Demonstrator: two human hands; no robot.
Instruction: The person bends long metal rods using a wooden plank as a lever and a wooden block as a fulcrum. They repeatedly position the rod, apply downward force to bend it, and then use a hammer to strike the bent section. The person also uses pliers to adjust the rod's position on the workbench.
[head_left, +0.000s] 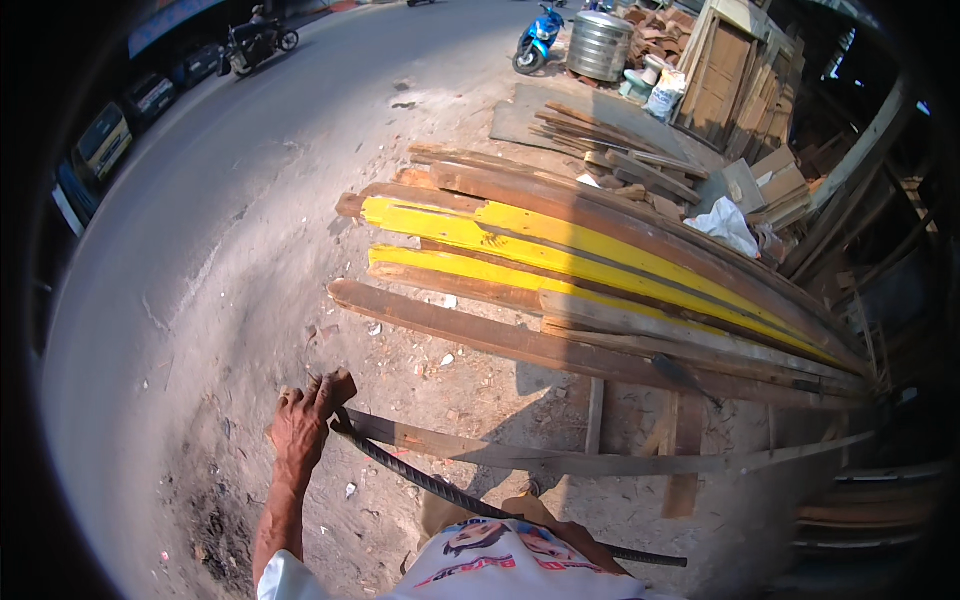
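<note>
left hand closed on a block of wood, ribbed bar slanting in front of us

we have our left hand [303, 412] out over the dusty ground [235, 370], its fingers bent closely around a brown block of wood [341, 385]. just below it, the bent dark end of a ribbed metal bar [420, 477] lies beside the near tip of a narrow plank [480, 450]; whether the two touch, we cannot tell. the bar slants down past the front of our white printed shirt [500, 560], and its other end shows to the right. our right hand [530, 508] is low, by the bar at the shirt's edge, mostly hidden; we cannot tell how far its fingers are closed or whether they grip.

the narrow plank runs off to the right, over crosspieces of timber. beyond it, a long brown beam [440, 322] lies roughly alongside a bundle of yellow planks [430, 228] and more bare boards, with a hard shadow falling over their right part. a white plastic bag [724, 226] sits behind the bundle, near loose offcuts.

farther back we see a blue scooter [540, 40] next to a shiny metal drum [598, 46], a white sack [665, 94] and leaning wooden panels [718, 70]. across the grey road [190, 190], a person rides a dark motorcycle [255, 48].
</note>
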